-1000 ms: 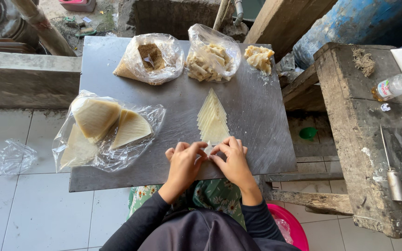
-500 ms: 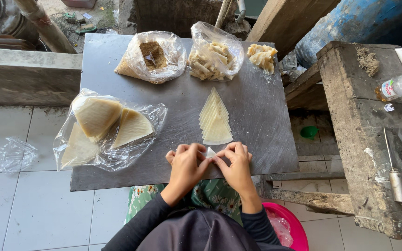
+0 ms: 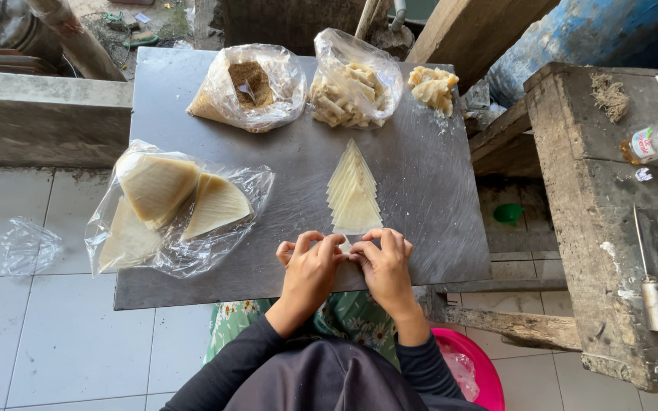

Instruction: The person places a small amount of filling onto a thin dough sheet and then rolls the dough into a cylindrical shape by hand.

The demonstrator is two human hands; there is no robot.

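- Pale wrapper piece [image 3: 343,246] sat pinched between my hands at the counter's [image 3: 436,190] near edge.
- Left hand [image 3: 310,266] and right hand [image 3: 384,264] met fingertip to fingertip, curled, just below the wrapper stack [image 3: 352,192].

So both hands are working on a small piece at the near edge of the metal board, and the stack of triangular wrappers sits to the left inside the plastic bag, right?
Not quite. The head view shows the left hand and right hand together on a small piece at the near edge of the metal board, but the stack of triangular wrappers lies bare on the board just beyond the hands, not inside the plastic bag on the left.
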